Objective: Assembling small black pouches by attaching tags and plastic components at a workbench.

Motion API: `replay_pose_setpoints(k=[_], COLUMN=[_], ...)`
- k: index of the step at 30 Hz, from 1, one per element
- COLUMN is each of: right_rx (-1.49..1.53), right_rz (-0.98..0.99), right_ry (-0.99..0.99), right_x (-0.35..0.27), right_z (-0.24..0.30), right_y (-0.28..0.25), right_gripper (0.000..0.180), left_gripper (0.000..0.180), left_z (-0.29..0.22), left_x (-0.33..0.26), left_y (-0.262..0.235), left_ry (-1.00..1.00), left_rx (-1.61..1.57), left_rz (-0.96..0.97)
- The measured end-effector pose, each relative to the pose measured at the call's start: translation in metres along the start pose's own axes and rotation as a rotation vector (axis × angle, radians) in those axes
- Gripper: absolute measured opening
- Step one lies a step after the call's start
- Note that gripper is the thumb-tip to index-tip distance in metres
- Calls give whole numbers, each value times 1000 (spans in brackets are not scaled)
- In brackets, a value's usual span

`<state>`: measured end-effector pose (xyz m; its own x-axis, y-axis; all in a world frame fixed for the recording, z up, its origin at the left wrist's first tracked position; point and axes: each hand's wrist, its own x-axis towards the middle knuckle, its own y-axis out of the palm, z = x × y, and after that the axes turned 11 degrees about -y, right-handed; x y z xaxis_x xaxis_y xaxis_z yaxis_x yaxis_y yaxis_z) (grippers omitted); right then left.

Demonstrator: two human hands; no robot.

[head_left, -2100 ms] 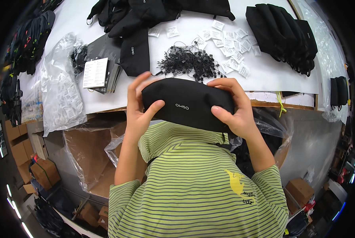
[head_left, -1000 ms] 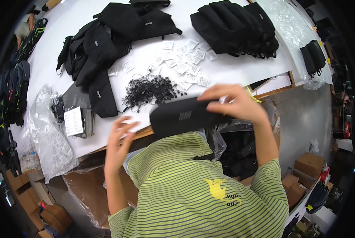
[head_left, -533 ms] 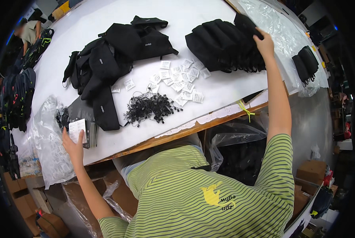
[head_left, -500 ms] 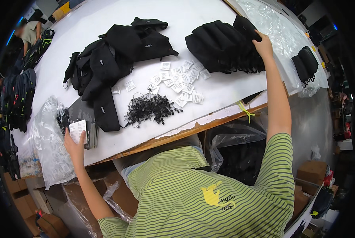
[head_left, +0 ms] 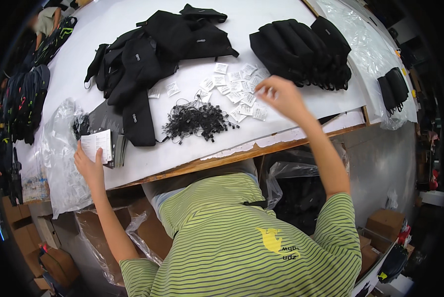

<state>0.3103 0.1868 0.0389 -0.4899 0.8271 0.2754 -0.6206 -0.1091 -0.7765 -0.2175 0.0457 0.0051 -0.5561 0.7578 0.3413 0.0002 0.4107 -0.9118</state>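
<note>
White paper tags [head_left: 234, 89] under right hand [head_left: 280, 96], fingers pinching one; left hand [head_left: 89, 166] grips card stack [head_left: 97, 146] — careless sweep could scatter tags.

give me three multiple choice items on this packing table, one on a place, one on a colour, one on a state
1. Where does the left hand rest?
A. on the stack of white cards at the table's left edge
B. on the row of stacked black bags
C. on the cardboard boxes below

2. What colour is the bundle of string loops in the middle of the table?
A. white
B. black
C. green

3. How is the right hand?
A. flat on the table
B. raised over the small white sachets, fingers pinched
C. clasping a black bag

Answers: 1 A, its thumb lies on the cards; 2 B, the loops are dark against the white top; 3 B, it hovers above the sachets.
</note>
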Motion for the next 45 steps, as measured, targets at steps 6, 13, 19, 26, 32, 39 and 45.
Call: replay_pose_setpoints(k=[6,13,19,26,32,39,45], right_rx=[-48,-188,-116,-159,-345,-292,-184], right_rz=[230,306,237,81,130,81,217], right_ry=[44,136,192,307,478,263,124], right_x=[11,-26,-38,-56,-87,-72,-48], right_z=[38,38,38,13,-23,-1,26], right_y=[72,73,83,30,-13,12,62], right_gripper=[11,17,15,14,13,17,13], left_gripper=[41,45,47,54,52,56,92], left_z=[-10,-20,-47,-71,-73,-99,-117], left_x=[4,-38,-89,-114,-119,-120,-131], left_y=[-28,-74,-60,-49,-41,-45,-35], left_ry=[-155,-414,-641,-649,-656,-343,-506], left_rx=[-164,-953,-1349,-1369,-1290,-1129,-1178], left_rz=[69,172,312,516,619,761,899])
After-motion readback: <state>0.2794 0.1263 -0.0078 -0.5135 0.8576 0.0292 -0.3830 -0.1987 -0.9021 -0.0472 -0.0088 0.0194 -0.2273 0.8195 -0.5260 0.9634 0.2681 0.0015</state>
